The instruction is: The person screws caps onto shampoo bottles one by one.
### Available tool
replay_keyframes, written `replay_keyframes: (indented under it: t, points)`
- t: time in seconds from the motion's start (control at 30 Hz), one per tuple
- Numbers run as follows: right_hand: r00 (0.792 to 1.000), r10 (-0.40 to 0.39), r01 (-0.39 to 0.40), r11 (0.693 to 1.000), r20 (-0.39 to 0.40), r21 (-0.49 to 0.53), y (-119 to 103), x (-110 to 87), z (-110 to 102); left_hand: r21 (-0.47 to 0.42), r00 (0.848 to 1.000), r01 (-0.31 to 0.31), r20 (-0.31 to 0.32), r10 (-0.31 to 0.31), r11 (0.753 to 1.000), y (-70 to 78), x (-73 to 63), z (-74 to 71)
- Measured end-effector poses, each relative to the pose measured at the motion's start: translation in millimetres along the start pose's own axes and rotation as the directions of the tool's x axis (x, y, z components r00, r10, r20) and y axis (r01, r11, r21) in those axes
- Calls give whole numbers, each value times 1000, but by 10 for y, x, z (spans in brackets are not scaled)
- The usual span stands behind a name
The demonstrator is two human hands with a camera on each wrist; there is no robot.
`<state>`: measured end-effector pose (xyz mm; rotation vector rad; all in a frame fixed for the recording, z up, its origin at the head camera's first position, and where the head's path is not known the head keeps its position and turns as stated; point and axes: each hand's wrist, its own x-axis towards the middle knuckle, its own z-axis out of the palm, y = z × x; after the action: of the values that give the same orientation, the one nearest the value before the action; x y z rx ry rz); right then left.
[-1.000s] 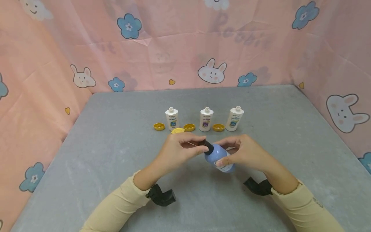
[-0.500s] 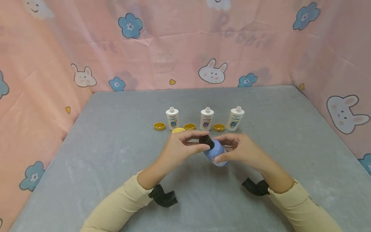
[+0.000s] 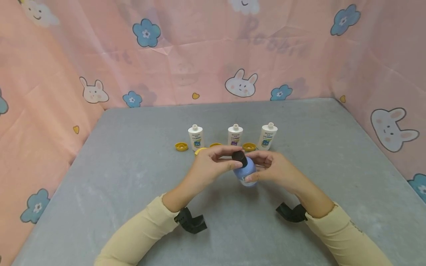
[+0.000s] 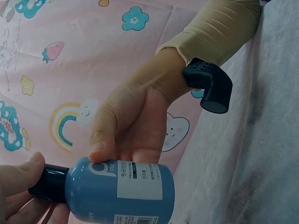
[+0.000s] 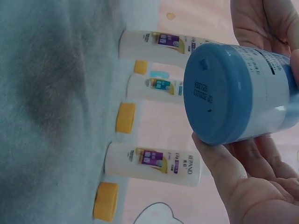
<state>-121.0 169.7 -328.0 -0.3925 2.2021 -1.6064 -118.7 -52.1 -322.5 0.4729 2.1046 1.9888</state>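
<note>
A blue bottle (image 3: 245, 171) with a white label is held above the table, tilted, its base toward the right wrist camera. My left hand (image 3: 213, 164) pinches its black cap (image 3: 239, 158) between thumb and fingers. The cap sits on the bottle's neck; the left wrist view shows this cap (image 4: 50, 183) too. My right hand (image 3: 276, 170) grips the bottle's body from the right, thumb on the near side. In the right wrist view the bottle's base (image 5: 212, 95) carries small printed characters.
Behind the hands stand three uncapped white bottles (image 3: 195, 137) in a row on the grey table (image 3: 133, 199). Yellow caps (image 3: 181, 146) lie beside them, one partly behind my left hand. A pink printed cloth (image 3: 186, 55) hangs around the table's back and sides.
Both hands have shifted the blue bottle a little up and left in the head view, and it leans less. The left hand stays on the cap, the right hand on the body.
</note>
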Motion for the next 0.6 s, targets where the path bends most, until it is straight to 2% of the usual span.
replay_keyframes:
  t: [0.27,0.47,0.6]
  points:
    - [1000,-30,30,999,0,34,46,40,-25,6,998,56,-20,-55,998,-85,83,33]
    - [999,-36,35,999,-24,-15,98,77,-63,72,996,80,-40,-77,994,-187,125,46]
    - [999,-26,26,1000,-34,-10,130,100,-83,97,995,90,-52,-85,991,-224,150,58]
